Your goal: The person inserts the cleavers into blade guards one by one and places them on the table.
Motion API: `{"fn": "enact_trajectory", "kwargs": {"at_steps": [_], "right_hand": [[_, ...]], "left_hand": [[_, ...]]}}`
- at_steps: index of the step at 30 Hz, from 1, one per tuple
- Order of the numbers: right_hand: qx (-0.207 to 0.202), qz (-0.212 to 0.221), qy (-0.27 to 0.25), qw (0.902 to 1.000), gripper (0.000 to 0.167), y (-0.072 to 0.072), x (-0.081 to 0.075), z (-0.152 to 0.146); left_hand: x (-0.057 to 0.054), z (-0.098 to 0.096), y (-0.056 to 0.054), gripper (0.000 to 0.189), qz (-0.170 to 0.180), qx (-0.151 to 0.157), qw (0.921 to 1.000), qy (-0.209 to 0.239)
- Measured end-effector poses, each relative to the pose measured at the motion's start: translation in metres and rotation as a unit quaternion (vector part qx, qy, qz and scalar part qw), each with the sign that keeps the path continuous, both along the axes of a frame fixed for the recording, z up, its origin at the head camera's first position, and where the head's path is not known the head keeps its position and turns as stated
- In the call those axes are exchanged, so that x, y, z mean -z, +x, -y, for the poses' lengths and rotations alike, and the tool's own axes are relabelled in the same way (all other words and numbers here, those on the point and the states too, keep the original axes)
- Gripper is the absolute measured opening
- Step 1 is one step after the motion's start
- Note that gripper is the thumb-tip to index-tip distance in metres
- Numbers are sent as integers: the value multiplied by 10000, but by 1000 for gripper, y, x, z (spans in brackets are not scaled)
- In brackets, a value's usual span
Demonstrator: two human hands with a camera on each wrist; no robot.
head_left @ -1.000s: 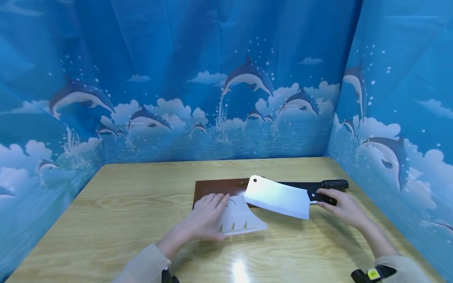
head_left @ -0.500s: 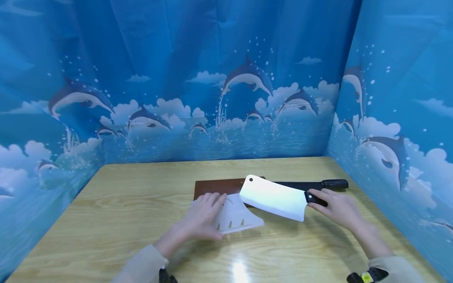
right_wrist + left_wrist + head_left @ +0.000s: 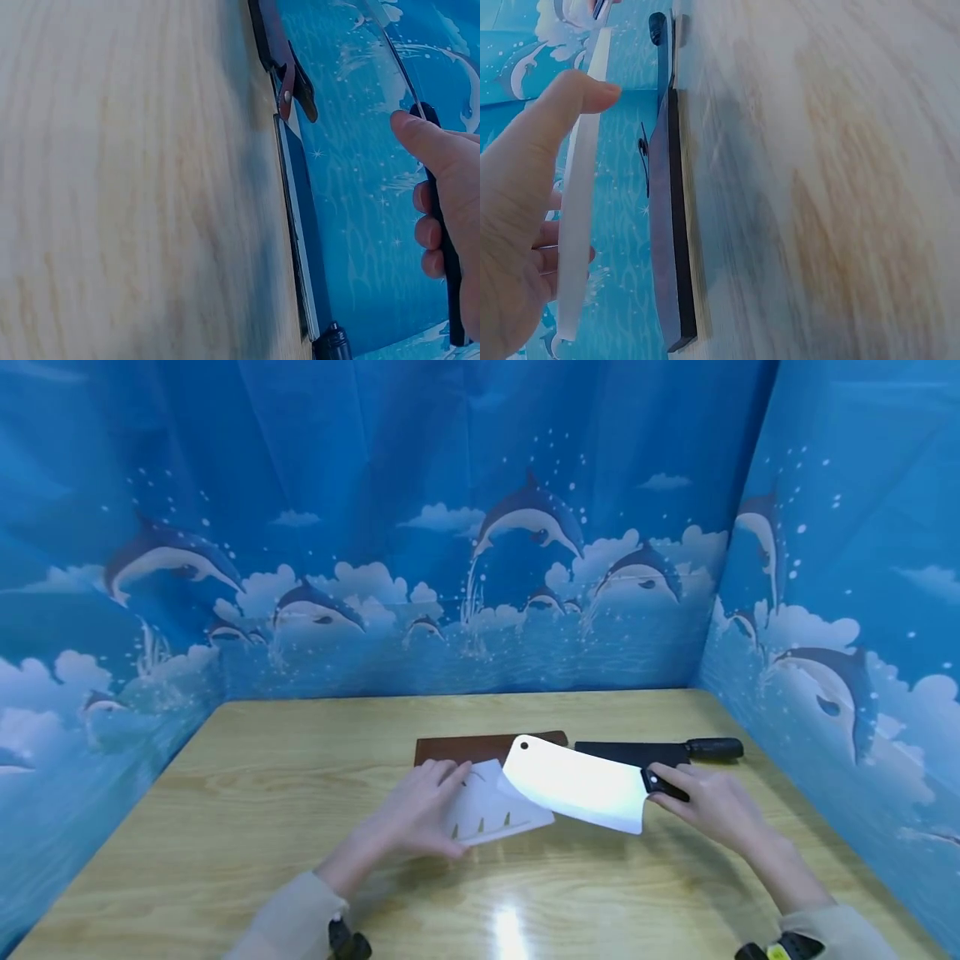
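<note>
My left hand (image 3: 416, 814) grips a flat white blade cover (image 3: 487, 802) with small triangular slots along its near edge. In the left wrist view, my thumb lies on one face of the cover (image 3: 579, 232) and the other fingers are behind it, above the table. My right hand (image 3: 716, 806) holds a cleaver (image 3: 573, 785) by its black handle (image 3: 448, 262), fingers wrapped round it. The broad shiny blade points left, its holed end overlapping the cover's right side in the head view. Both things are held up over the table.
Behind the hands, a brown sheath (image 3: 465, 749) lies on the wooden table (image 3: 300, 777). To its right is a dark-bladed knife (image 3: 630, 752) with a black handle. Blue dolphin-print curtains (image 3: 375, 527) stand along the table's back and sides.
The cleaver has shifted left with my right hand, and its blade end now overlaps the blade cover more. My left hand and the cover have moved slightly left and up in view.
</note>
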State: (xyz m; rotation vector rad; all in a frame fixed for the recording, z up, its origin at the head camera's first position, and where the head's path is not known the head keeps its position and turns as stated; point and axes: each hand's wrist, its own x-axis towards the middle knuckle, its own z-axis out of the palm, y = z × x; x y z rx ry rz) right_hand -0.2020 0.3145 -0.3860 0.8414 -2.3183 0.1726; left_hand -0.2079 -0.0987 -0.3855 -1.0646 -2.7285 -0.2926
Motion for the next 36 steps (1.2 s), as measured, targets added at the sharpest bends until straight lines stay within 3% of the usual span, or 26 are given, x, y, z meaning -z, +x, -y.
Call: {"fn": "enact_trajectory", "kwargs": {"at_steps": [6, 11, 22, 30, 36], "right_hand": [[-178, -34, 41, 9998, 54, 3, 2, 2], [-539, -86, -6, 9985, 51, 6, 3, 1], [-1070, 363, -178, 9934, 38, 9, -4, 1], [-1604, 418, -163, 9860, 42, 8, -3, 1], [-1829, 452, -91, 9821, 45, 9, -4, 2]], "left_hand": [[-1, 5, 1, 107, -140, 71, 9998, -76], [-1, 9, 4, 106, -42, 152, 9995, -256], [-7, 13, 9, 107, -19, 454, 9982, -403], [-8, 17, 12, 110, -69, 745, 9955, -580], [-8, 17, 14, 111, 87, 900, 9938, -645]]}}
